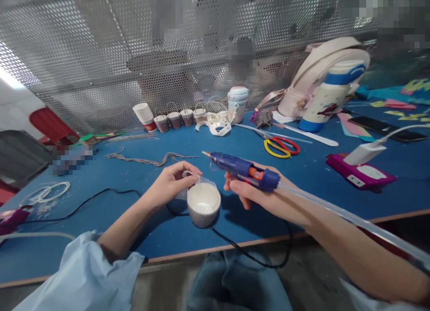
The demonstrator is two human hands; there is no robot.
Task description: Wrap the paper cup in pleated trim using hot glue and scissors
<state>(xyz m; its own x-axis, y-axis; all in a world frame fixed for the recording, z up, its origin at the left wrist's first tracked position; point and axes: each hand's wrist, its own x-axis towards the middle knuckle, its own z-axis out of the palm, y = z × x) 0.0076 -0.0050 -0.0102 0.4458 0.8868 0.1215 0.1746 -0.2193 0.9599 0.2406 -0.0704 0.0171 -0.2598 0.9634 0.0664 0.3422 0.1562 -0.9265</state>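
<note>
The left hand (pixel 173 179) pinches the rim of a paper cup (pixel 203 204) near the front edge of the blue bench (pixel 134 176). At the cup's 2 o'clock, the right hand (pixel 248 192) has its fingers closed around a blue glue gun (pixel 243 168), nozzle pointing to 10 o'clock. Scissors (pixel 280 146) lie at the gun's 1 o'clock.
</note>
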